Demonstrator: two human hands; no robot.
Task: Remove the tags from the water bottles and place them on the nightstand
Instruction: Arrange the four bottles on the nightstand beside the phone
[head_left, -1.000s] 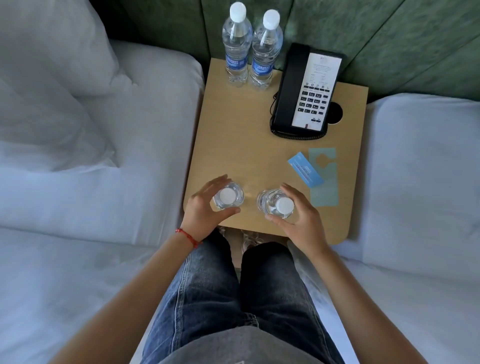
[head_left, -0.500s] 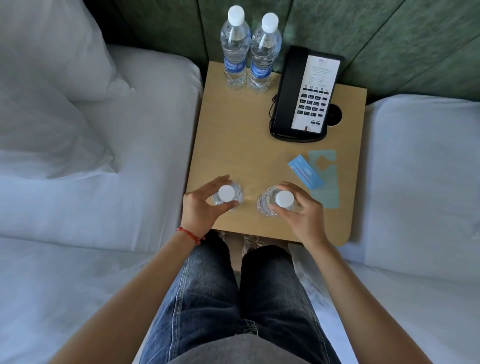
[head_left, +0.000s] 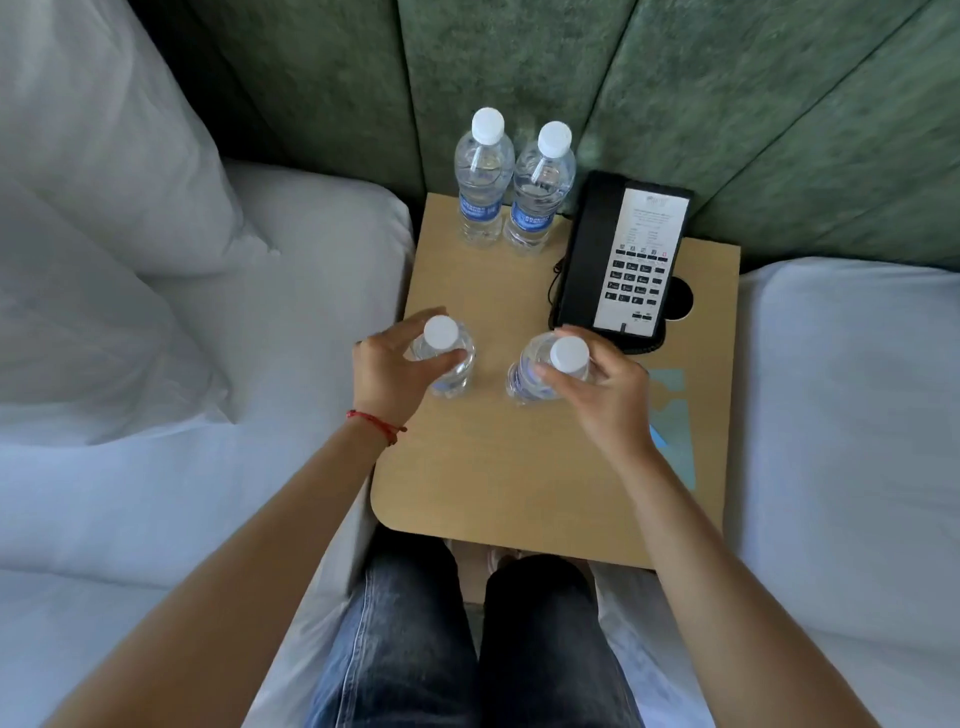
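My left hand (head_left: 389, 371) grips the neck of a clear water bottle (head_left: 451, 364) with a white cap, over the left middle of the wooden nightstand (head_left: 498, 483). My right hand (head_left: 602, 395) holds a second white-capped bottle (head_left: 535, 371) by its shoulder, just right of the first. Both bottles look upright or slightly tilted; whether they touch the top I cannot tell. Two more bottles (head_left: 483, 182) with blue labels stand together at the back edge. Pale blue tags (head_left: 675, 415) lie on the nightstand's right side, partly hidden by my right wrist.
A black phone (head_left: 623, 260) lies at the back right of the nightstand, beside a round hole (head_left: 680, 300). White beds flank both sides, with pillows (head_left: 104, 208) at left. A green padded headboard (head_left: 675, 104) rises behind. My jeans-clad legs (head_left: 467, 649) are below the front edge.
Both hands have carried their bottles away from the nightstand's front edge toward its middle, closer to the phone. The camera view has tilted, so the whole scene sits lower in frame.
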